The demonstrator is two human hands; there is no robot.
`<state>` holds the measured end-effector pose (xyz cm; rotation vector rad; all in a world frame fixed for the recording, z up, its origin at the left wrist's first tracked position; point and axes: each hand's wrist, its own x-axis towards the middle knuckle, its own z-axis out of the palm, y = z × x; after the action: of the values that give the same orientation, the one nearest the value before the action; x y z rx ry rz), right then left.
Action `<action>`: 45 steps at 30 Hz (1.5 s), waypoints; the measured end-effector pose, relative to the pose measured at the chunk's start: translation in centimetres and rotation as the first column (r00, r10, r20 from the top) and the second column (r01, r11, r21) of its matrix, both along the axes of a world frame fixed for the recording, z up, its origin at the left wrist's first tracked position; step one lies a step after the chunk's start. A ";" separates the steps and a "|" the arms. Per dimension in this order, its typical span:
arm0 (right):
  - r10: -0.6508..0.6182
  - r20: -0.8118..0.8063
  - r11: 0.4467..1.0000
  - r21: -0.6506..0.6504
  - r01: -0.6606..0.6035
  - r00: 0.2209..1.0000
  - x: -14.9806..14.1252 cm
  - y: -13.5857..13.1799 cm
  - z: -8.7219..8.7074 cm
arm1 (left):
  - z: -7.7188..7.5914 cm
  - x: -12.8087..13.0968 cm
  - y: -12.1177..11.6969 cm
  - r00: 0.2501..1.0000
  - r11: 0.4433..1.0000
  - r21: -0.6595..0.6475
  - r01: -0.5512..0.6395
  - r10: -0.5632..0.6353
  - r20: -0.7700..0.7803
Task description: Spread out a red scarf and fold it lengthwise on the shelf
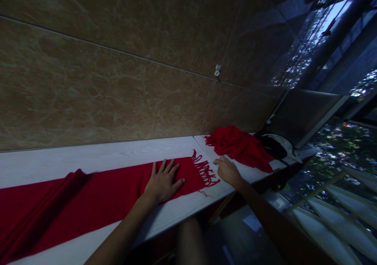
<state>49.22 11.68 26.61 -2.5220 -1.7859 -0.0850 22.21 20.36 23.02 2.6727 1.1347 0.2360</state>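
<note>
A long red scarf (108,196) lies along a white wood-grain surface, its fringe (204,172) at the right end with strands spread unevenly. My left hand (161,182) rests flat on the scarf close to that end, fingers spread apart. Toward the left, a raised fold crosses the cloth. Just right of the fringe is my right hand (229,171), its fingers curled in and the index fingertip low over the white surface. What those curled fingers hold, if anything, is hidden.
Another red fringed cloth (238,147) lies bunched farther right, beside a black and white bag (273,147). A brown marbled tile wall (118,92) rises behind the white ledge (173,214). Pale slatted furniture (338,206) stands at lower right.
</note>
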 end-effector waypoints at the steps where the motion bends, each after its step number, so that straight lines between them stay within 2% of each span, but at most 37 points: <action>1: -0.037 0.014 0.999 0.003 0.037 0.999 0.7 -0.2 0.3 | 0.0 0.0 0.0 1.000 1.000 -0.002 0.000 0.000 0.005; 3: -0.021 0.004 1.000 0.015 0.021 1.000 1.1 -0.6 0.6 | -0.1 0.0 0.0 1.000 1.000 -0.002 0.000 0.000 0.013; 5: 0.109 -0.055 0.993 0.040 -0.107 0.993 -0.1 -0.9 0.2 | -0.2 0.0 0.0 1.000 1.000 0.001 0.002 -0.002 0.017; 7: 0.271 -0.119 0.962 0.055 -0.267 0.955 -1.9 -1.0 -0.6 | -0.2 0.0 0.0 1.000 1.000 0.002 0.000 0.000 0.014; 9: 0.332 -0.128 0.943 0.040 -0.329 0.935 -3.0 -1.0 -1.3 | -0.1 0.1 0.0 1.000 1.000 0.000 -0.007 0.007 0.007; 11: 0.241 -0.065 0.970 0.002 -0.242 0.968 -2.6 -1.1 -1.2 | 0.0 0.1 0.0 1.000 1.000 -0.004 -0.006 0.006 -0.003; 13: 0.070 0.021 0.997 -0.023 -0.069 0.997 -1.0 -1.3 -0.5 | 0.1 0.0 0.0 1.000 1.000 -0.007 -0.002 0.002 -0.008; 15: -0.036 0.065 0.999 -0.029 0.038 0.997 0.4 -1.6 0.3 | 0.1 -0.1 0.0 1.000 1.000 -0.012 -0.002 0.002 -0.005; 16: -0.034 0.058 0.999 -0.027 0.036 0.998 0.7 -1.8 0.5 | 0.1 -0.1 0.0 1.000 1.000 -0.016 -0.002 0.002 -0.001; 18: 0.065 0.003 0.998 -0.001 -0.065 0.998 0.1 -2.3 0.3 | 0.1 -0.1 0.1 1.000 1.000 -0.020 0.000 0.000 0.007; 20: 0.206 -0.059 0.978 0.033 -0.204 0.977 -1.4 -2.7 -0.5 | 0.0 0.0 0.1 1.000 1.000 -0.014 0.000 0.000 0.016; 22: 0.270 -0.070 0.963 0.038 -0.268 0.960 -2.5 -2.9 -1.5 | -0.1 0.0 0.1 1.000 1.000 -0.007 0.000 0.000 0.026; 24: 0.191 -0.025 0.982 0.009 -0.191 0.981 -2.2 -3.1 -1.8 | 0.0 0.1 0.1 0.999 1.000 -0.012 -0.001 0.001 0.032; 26: 0.053 0.033 0.999 -0.010 -0.053 0.998 -0.7 -3.3 -1.4 | 0.0 0.1 0.0 1.000 1.000 -0.019 -0.002 0.003 0.028; 28: -0.025 0.057 1.000 -0.002 0.025 0.998 0.8 -3.6 -0.7 | 0.1 0.0 0.0 1.000 1.000 -0.022 -0.005 0.006 0.015; 31: 0.070 -0.014 0.997 0.037 -0.070 0.997 0.9 -4.4 -0.6 | 0.1 0.0 0.0 1.000 1.000 -0.024 -0.009 0.009 -0.006; 35: 0.280 -0.143 0.959 0.095 -0.268 0.949 -1.8 -5.0 -2.2 | -0.1 0.0 0.1 1.000 1.000 -0.014 -0.007 0.007 0.003; 37: 0.251 -0.138 0.967 0.078 -0.242 0.958 -2.0 -5.0 -2.5 | -0.1 0.0 0.1 1.000 1.000 -0.008 -0.003 0.003 0.012; 41: 0.004 -0.026 1.000 0.012 -0.004 1.000 0.2 -4.9 -1.4 | -0.2 0.0 0.2 1.000 1.000 -0.004 0.000 0.000 0.015; 43: 0.014 -0.036 1.000 0.027 -0.013 0.999 0.6 -5.0 -1.0 | -0.3 0.1 0.2 1.000 1.000 -0.012 0.000 0.000 0.011; 45: 0.133 -0.087 0.989 0.070 -0.128 0.987 -0.1 -5.2 -1.2 | -0.3 0.1 0.2 1.000 1.000 -0.016 -0.003 0.003 0.009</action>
<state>49.12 6.50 25.41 -2.3197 -1.8756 -0.0210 22.31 20.57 22.75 2.6534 1.1328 0.2378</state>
